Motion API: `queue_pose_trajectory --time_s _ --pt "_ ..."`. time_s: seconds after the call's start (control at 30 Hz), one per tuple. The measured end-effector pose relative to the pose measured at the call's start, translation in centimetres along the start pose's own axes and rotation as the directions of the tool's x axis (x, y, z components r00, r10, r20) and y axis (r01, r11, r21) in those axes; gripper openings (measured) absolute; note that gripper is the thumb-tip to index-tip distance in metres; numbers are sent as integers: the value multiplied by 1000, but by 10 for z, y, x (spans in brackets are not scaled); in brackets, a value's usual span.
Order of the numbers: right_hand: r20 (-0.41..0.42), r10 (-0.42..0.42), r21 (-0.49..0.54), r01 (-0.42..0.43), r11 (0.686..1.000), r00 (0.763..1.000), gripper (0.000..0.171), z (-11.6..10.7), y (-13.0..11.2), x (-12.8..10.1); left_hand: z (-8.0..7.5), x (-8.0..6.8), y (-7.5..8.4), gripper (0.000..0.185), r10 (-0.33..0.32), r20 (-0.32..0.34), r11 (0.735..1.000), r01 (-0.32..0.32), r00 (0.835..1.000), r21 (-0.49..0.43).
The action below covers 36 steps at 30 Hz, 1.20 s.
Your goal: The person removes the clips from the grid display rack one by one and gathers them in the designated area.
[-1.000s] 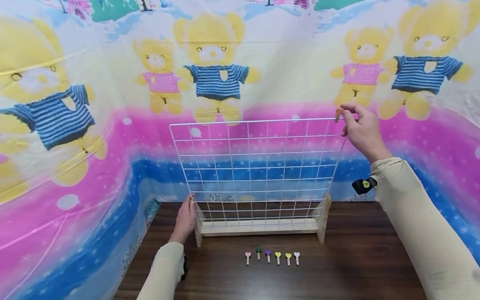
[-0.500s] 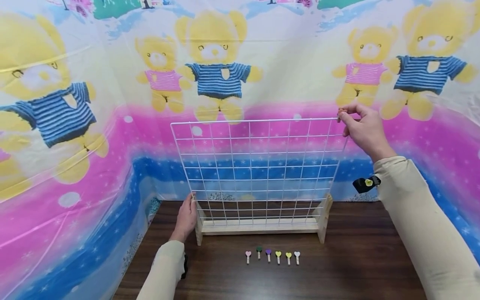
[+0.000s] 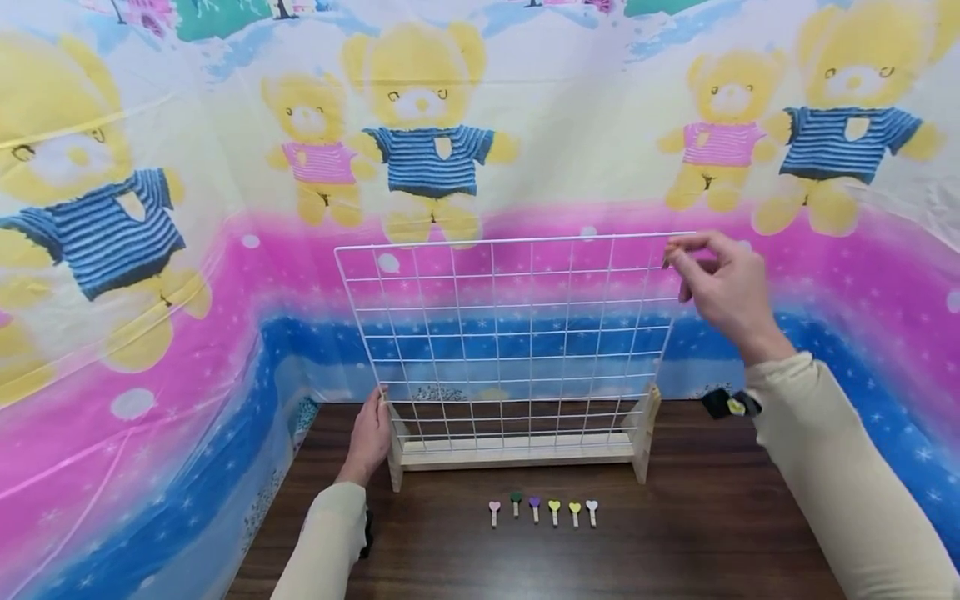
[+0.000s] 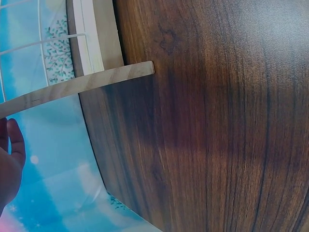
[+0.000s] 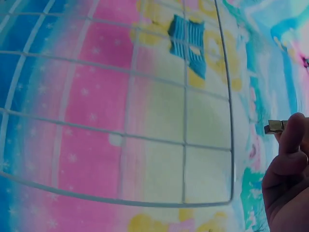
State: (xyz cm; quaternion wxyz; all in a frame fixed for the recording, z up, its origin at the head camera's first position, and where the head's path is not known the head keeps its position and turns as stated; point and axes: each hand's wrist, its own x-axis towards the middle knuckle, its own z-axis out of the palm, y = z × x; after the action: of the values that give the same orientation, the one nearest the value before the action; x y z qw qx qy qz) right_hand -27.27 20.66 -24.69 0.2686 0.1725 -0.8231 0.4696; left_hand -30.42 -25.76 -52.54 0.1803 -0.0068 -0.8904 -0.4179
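My right hand (image 3: 723, 287) pinches a small orange-topped clothespin (image 3: 669, 253) between thumb and index finger. It is at the top right corner of a white wire grid (image 3: 492, 243), overlapping the wire in the head view. In the right wrist view the clothespin's wooden end (image 5: 275, 126) points away from the fingertips, apart from the grid's edge wire (image 5: 232, 159). A wooden stand (image 3: 517, 457) holds the grid upright. My left hand (image 3: 370, 437) rests with extended fingers against the outer side of the stand's left upright (image 4: 82, 86); the fingers are partly out of the left wrist view.
Several heart-topped clothespins lie in a row in front of the stand: pink (image 3: 494, 508), green (image 3: 516, 500), purple (image 3: 535, 506), yellow (image 3: 554, 508) and white (image 3: 592, 508). They lie on a dark wooden table (image 3: 675, 533). A bear-print cloth (image 3: 570, 150) hangs behind the table.
My right hand has moved slightly down and to the left with the clothespin, and its orange heart now shows less. My left hand stays against the stand.
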Motion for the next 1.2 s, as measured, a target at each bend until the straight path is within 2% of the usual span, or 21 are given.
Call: queue_pose_trajectory --time_s 0.17,0.4,0.7,0.93,1.2 --pt "78 -23 -53 27 998 997 20 18 25 -34 -2 0 1 40 -8 5 1000 8 1000 1" --pt "180 95 -82 -81 993 979 23 32 53 -67 -3 0 -1 41 -27 10 1000 27 1000 8" --pt "267 134 -29 -131 991 954 25 50 80 -96 -2 0 0 40 -33 15 999 33 999 -2" --pt "315 196 -54 -189 980 928 24 65 98 -121 0 -2 0 41 -50 17 999 50 999 2" --pt "324 239 -115 -213 970 915 25 77 124 -146 1 -2 1 42 -44 17 999 44 999 -7"
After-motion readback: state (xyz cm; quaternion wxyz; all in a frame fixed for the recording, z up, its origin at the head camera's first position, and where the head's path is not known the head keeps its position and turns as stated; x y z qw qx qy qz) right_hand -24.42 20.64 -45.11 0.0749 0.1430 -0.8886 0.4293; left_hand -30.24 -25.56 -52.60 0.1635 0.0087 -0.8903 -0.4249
